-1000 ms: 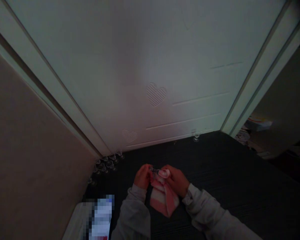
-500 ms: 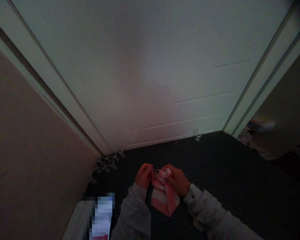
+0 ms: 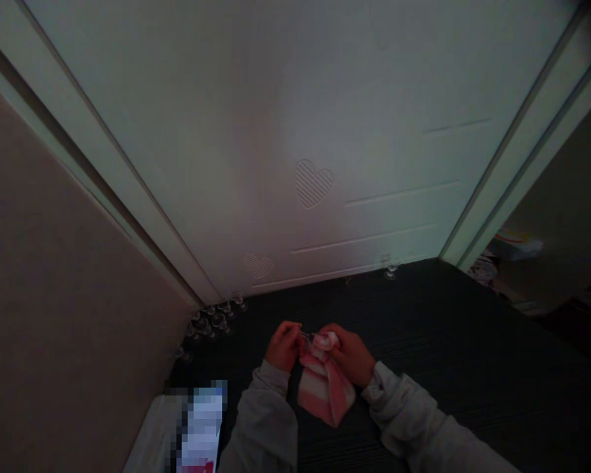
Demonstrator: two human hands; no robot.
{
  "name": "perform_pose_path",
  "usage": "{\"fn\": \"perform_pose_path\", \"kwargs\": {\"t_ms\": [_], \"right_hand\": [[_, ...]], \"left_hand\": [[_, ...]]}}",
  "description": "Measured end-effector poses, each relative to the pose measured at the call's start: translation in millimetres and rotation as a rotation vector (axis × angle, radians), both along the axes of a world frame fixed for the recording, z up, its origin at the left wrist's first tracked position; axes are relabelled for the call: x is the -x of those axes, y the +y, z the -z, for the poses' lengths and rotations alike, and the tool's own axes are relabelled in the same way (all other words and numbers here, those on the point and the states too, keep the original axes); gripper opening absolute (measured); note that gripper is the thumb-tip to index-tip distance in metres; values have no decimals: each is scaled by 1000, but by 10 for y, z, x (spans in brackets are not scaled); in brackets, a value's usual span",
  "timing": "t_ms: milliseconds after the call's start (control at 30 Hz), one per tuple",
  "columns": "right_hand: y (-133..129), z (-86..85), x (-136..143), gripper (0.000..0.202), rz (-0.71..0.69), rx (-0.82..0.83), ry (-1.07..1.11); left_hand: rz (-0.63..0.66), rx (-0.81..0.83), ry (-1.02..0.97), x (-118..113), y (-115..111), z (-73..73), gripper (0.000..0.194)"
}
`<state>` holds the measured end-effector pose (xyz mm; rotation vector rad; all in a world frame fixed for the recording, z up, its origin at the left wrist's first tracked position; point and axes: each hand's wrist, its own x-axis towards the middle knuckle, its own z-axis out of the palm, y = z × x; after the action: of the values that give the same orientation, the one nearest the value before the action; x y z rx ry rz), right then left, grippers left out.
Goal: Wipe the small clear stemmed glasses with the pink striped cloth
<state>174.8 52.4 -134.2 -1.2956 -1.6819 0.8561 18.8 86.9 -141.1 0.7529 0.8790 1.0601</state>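
Note:
A pink and white striped cloth hangs between my hands above the dark table. My right hand is closed on its bunched upper part. My left hand pinches at the cloth's left side, around a small clear glass piece that shows between the two hands. Most of that glass is hidden by fingers and cloth, so its shape is hard to tell.
Several small stemmed glasses are grouped at the table's back left corner. One more glass stands by the white panel with hearts. A blurred bright screen lies at the lower left, beside the wall.

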Motion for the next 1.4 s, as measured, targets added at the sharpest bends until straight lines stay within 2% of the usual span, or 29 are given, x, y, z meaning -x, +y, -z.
{"fn": "perform_pose_path", "kwargs": {"t_ms": [267, 633, 1033, 1400], "right_hand": [[-10, -37, -4, 16, 8, 17, -15], [-3, -6, -10, 14, 11, 25, -9], [0, -36, -9, 21, 9, 36, -14], [8, -25, -11, 17, 12, 55, -12]], "left_hand": [[2, 21, -18, 8, -6, -22, 33], [0, 50, -38, -1, -31, -111, 30], [19, 38, -64, 20, -15, -58, 27], [17, 37, -89, 24, -10, -51, 24]]}}
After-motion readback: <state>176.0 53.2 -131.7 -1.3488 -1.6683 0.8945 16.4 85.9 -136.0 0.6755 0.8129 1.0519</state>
